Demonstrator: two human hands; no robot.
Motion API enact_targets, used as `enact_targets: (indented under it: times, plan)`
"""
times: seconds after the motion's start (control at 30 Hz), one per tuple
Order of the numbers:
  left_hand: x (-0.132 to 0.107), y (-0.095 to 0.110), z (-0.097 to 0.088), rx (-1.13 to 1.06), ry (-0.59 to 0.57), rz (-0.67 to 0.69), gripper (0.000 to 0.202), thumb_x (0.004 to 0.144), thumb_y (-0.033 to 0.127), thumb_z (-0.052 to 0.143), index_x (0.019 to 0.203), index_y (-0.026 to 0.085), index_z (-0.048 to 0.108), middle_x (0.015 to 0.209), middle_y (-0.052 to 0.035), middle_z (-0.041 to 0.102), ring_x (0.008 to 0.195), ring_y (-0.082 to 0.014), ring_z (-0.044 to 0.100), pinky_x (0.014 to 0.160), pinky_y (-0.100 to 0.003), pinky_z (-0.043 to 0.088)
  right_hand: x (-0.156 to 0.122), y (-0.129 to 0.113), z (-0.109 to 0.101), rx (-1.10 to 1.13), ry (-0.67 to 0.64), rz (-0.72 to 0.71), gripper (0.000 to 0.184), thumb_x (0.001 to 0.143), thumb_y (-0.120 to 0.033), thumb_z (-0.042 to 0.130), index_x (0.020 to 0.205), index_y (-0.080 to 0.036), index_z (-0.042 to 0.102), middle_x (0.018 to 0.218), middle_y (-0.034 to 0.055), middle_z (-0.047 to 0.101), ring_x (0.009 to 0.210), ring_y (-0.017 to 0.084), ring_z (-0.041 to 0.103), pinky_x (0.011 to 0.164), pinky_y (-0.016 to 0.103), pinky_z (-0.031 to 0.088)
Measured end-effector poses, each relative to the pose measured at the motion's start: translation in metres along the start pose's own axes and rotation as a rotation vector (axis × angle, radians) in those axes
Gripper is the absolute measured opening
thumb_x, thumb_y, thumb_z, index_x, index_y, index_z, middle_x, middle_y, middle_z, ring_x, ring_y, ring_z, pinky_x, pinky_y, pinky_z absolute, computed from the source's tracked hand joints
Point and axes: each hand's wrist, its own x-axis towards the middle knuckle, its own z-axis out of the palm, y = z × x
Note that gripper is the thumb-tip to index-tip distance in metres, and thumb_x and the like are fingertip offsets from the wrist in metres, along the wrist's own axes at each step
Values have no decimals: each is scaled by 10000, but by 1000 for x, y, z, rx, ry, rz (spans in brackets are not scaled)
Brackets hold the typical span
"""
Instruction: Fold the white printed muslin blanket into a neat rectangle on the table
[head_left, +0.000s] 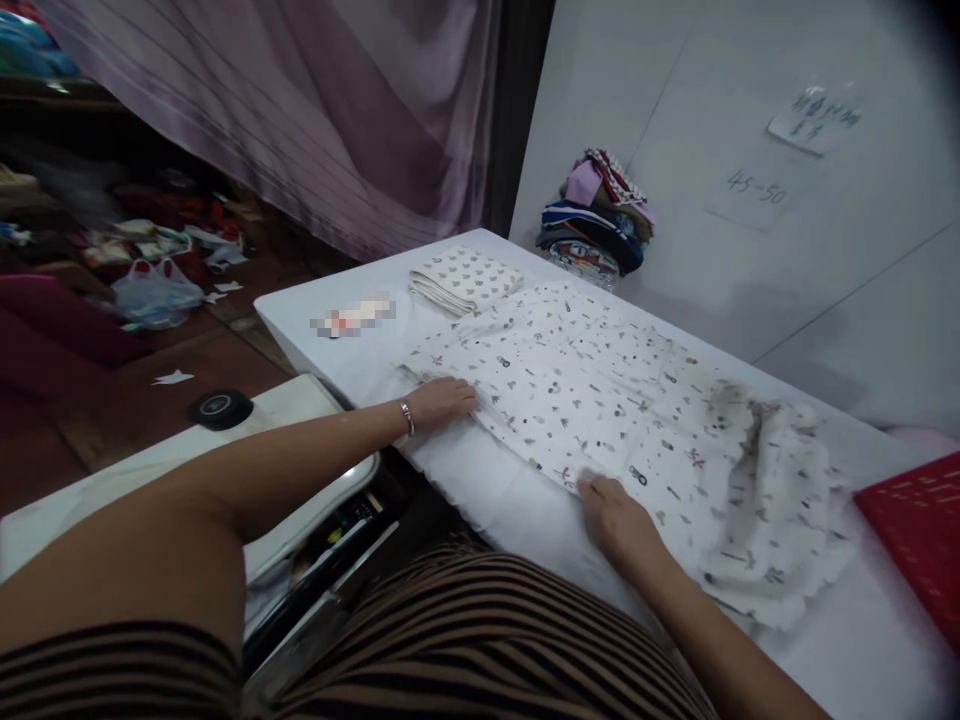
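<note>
A white printed cloth (555, 370) with small plant-like motifs lies spread over the white-covered table (457, 480). Its right end is bunched into folds. My left hand (444, 402), with a bracelet at the wrist, rests palm down on the cloth's near left edge, fingers stretched out. Farther right, my right hand (611, 512) has its fingers closed on the near edge, slightly blurred. Beyond the spread cloth sits a folded cloth (469, 278) with a similar pale print, touching or very near it.
A pixelated small item (352, 318) lies at the table's far left. Stacked clothes (596, 215) stand against the wall. At right is a red perforated object (919, 530). A white cabinet top (292, 410) bears a black round object (221, 408); below is an opened drawer (330, 560).
</note>
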Motion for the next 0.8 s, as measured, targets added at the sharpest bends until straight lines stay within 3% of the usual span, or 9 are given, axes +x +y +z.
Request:
enact_targets:
  times: [0.13,0.23,0.4,0.57,0.67,0.8]
  plan:
    - [-1,-1,-13,-14,86,-62,181,732,59,438,712,183,568,785,-61,603,818,-197,509,683,-320,393,-9,5,-19,413,-82,-29,518,737,-23,365,1158,-238,576,1019,40,619,948,180,563,806,285,471]
    - [-6,2,-12,-84,59,-29,178,666,30,458,666,187,543,740,-51,588,784,-189,504,690,-322,400,-16,5,-18,579,-132,-67,625,689,-21,364,1249,-252,516,1158,21,598,1052,172,548,918,318,438]
    - [-14,14,1,-134,23,-98,167,650,25,467,685,178,523,781,-57,584,802,-186,503,741,-322,413,-16,-2,-1,430,-124,-83,624,689,-35,377,1276,-203,505,1199,58,589,1074,195,546,933,346,430]
    - [-22,25,3,-147,80,-154,280,694,48,473,926,180,557,943,-63,598,915,-184,513,812,-324,393,-12,-20,8,116,-107,-130,625,678,-43,440,1295,-140,482,1108,123,603,942,225,571,802,326,477]
    - [-25,24,5,-157,85,-175,350,706,54,476,1018,193,552,995,-53,609,968,-182,517,843,-321,389,-9,-27,19,10,-13,-197,581,697,-45,458,1267,-146,504,990,117,621,836,217,575,725,313,487]
    - [-29,7,10,-101,62,-315,292,715,55,473,933,191,610,983,-60,637,962,-199,538,822,-333,407,-6,-27,36,-3,206,-269,482,734,-20,418,1170,-174,554,854,85,623,718,185,571,631,270,488]
